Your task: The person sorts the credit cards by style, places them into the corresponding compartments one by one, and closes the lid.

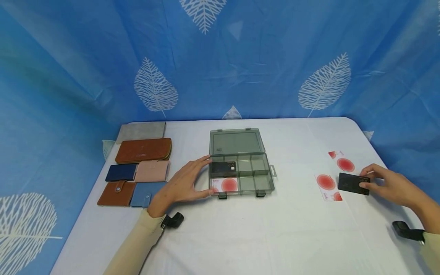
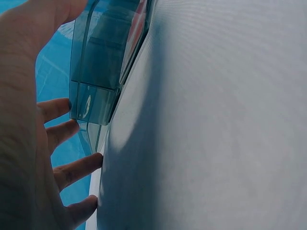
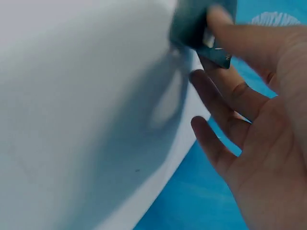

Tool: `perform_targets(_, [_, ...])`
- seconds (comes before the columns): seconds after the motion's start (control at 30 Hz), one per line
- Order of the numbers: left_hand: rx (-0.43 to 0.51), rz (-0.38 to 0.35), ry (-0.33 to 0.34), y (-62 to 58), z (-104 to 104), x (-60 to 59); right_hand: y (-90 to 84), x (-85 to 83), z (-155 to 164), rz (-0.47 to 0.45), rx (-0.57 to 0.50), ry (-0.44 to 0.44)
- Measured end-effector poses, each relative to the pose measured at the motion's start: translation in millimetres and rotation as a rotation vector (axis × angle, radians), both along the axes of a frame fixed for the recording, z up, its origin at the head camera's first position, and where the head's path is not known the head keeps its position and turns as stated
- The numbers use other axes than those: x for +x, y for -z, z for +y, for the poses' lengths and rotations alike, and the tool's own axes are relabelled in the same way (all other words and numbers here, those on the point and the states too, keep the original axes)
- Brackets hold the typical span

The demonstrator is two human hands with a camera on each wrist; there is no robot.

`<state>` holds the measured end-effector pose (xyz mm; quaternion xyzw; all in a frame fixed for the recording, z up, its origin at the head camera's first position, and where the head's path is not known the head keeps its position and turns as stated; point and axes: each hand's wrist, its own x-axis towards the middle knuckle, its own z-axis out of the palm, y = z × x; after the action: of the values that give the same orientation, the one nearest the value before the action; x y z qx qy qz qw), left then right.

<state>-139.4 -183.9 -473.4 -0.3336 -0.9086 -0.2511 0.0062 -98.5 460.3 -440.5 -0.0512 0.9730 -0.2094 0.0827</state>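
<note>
A translucent grey-green divided box (image 1: 254, 172) stands with its lid (image 1: 237, 142) folded back. In its left compartments lie a black VIP card (image 1: 220, 168) and a white card with a red circle (image 1: 225, 185). My left hand (image 1: 183, 181) rests with spread fingers at the box's left side, thumb at the front corner; fingertips touch its wall in the left wrist view. Over at the right, my right hand (image 1: 388, 185) pinches a black card (image 1: 351, 183) between thumb and fingers, above the table, beside two white cards with red circles (image 1: 325, 182) (image 1: 345, 165).
Several wallets lie at the left: a grey one (image 1: 142, 131), a brown zip one (image 1: 143, 149), a navy one (image 1: 121, 172), a pink one (image 1: 152, 170), a brown snap one (image 1: 115, 194) and a blue one (image 1: 146, 191). A blue leaf-print curtain (image 1: 254, 76) hangs behind the white table (image 1: 254, 236).
</note>
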Motion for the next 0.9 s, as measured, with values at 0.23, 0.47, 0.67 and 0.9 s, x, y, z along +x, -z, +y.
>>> perform_targets(0.23, [-0.003,0.012,0.005,-1.2,0.8,-1.2,-18.3,-0.8,-20.9,0.126,-0.029,0.068])
perform_targets(0.47, [-0.007,0.0,0.001,-2.2,0.0,-1.4,-31.2,-13.5,-72.3,0.167,-0.135,0.045])
perform_targets(0.67, [-0.005,-0.005,-0.002,-1.1,0.5,-1.7,-32.9,-29.0,-132.8,0.138,-0.243,0.017])
perform_targets(0.9, [-0.01,-0.001,-0.008,-1.6,0.5,-1.7,-35.7,-46.8,-195.6,0.21,-0.337,-0.095])
